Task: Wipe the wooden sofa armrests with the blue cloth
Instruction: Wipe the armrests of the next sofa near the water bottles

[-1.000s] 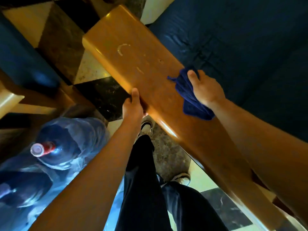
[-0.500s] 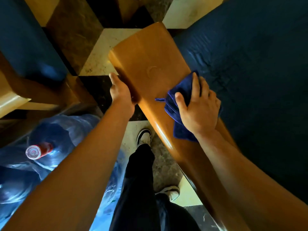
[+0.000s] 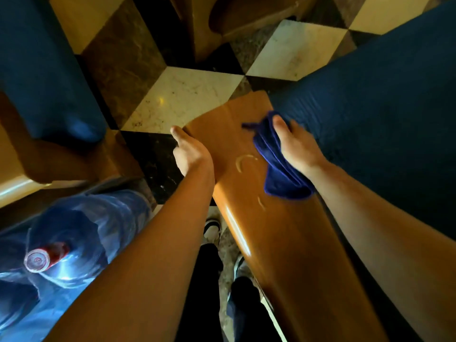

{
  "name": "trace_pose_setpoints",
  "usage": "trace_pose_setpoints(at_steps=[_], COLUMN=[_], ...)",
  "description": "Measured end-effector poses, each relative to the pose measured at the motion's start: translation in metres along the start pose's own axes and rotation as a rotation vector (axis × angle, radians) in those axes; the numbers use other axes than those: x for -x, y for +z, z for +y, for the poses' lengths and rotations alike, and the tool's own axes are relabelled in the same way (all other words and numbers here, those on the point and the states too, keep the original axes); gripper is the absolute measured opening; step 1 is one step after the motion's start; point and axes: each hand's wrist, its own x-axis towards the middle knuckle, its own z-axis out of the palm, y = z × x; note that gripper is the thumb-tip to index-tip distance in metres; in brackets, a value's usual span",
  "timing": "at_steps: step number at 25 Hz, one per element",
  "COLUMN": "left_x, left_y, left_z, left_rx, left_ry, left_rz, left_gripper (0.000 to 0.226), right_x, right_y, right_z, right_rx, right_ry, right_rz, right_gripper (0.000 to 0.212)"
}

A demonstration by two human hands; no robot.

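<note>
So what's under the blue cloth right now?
The blue cloth lies on the wooden armrest, held by the right hand. Whether marks lie beneath it is hidden.

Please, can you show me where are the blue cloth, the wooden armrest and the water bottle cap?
blue cloth (image 3: pixel 277 169), head view, on its folded middle.
wooden armrest (image 3: pixel 283 243), head view, on its bare top surface.
water bottle cap (image 3: pixel 37 261), head view, on its round top.
</note>
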Motion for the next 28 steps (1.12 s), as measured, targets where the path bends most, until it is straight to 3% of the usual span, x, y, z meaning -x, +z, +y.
trace_pose_setpoints(at_steps=[2, 7, 10, 12, 15, 18, 20, 22, 23, 25, 28], left_x=[-0.004, -0.002, -0.001, 0.002, -0.005, -0.01, -0.005, 0.001, 0.003, 0.012, 0.022], left_y=[0.001, -0.001, -0.001, -0.011, -0.034, -0.045, -0.041, -0.038, -0.038, -0.037, -0.034], left_z=[-0.001, -0.001, 0.002, 0.006, 0.023, 0.039, 0.044, 0.041, 0.038, 0.04, 0.047], left_rx=[-0.014, -0.049, -0.058, -0.039, -0.032, -0.224, -0.352, -0.385, -0.398, -0.411, -0.483], left_ry=[0.004, 0.048, 0.047, -0.054, -0.189, -0.125, -0.019, 0.023, 0.034, 0.023, 0.018], left_rz=[0.023, 0.072, 0.049, -0.108, -0.471, -0.502, -0.447, -0.424, -0.415, -0.392, -0.361], left_gripper=[0.073, 0.071, 0.068, 0.061, 0.064, 0.07, 0.06, 0.048, 0.045, 0.048, 0.053], right_x=[-0.033, -0.075, -0.053, -0.019, 0.028, 0.032, 0.022, 0.029, 0.044, 0.099, 0.181], right_y=[0.009, 0.009, 0.022, 0.038, 0.051, 0.033, 0.012, 0.001, 0.005, 0.032, 0.092], right_z=[-0.031, -0.078, -0.086, -0.078, -0.051, -0.017, -0.002, 0.01, 0.016, 0.031, 0.038], right_rx=[0.011, 0.043, 0.383, 0.569, 0.707, 0.826, 0.69, 0.437, 0.401, 0.518, 0.622], right_ry=[-0.118, -0.183, -0.485, -0.688, -0.994, -1.231, -1.025, -0.608, -0.489, -0.437, -0.615], right_rz=[0.035, -0.087, 0.127, 0.158, 0.005, -0.087, -0.017, 0.088, 0.147, 0.262, 0.201], right_gripper=[0.068, 0.042, 0.047, 0.053, 0.059, 0.058, 0.057, 0.056, 0.056, 0.057, 0.055])
